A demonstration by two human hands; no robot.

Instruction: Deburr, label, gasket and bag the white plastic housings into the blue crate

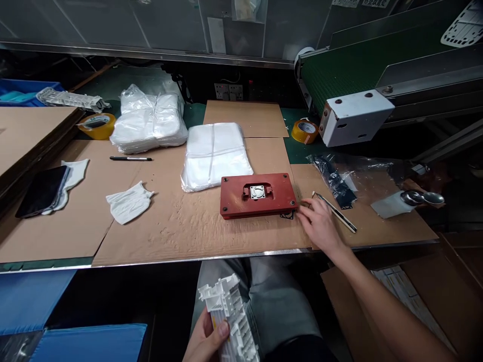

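Down by my lap, my left hand [211, 334] is closed round a white moulded plastic part [236, 314] with many ribs and slots. On the table lies a red block fixture [241, 203], with a small square metal piece [257, 192] set in its recess. My right hand [320, 226] is at the fixture's front right corner, fingers bent and close together. What they pinch, if anything, is hidden. A thin black piece [287, 215] shows beside the fingertips, under the fixture's front edge. Two thin pen-like tools [341, 216] lie right of that hand.
Behind the fixture lie a tied stack of white bags [213, 153] and a wrapped bundle [151, 120]. Tape rolls [305, 131] [97, 126], a phone [43, 191], a white cloth [129, 202], a pen [130, 159] and a bottle [392, 203] surround the workspace. A green conveyor [350, 65] rises at right.
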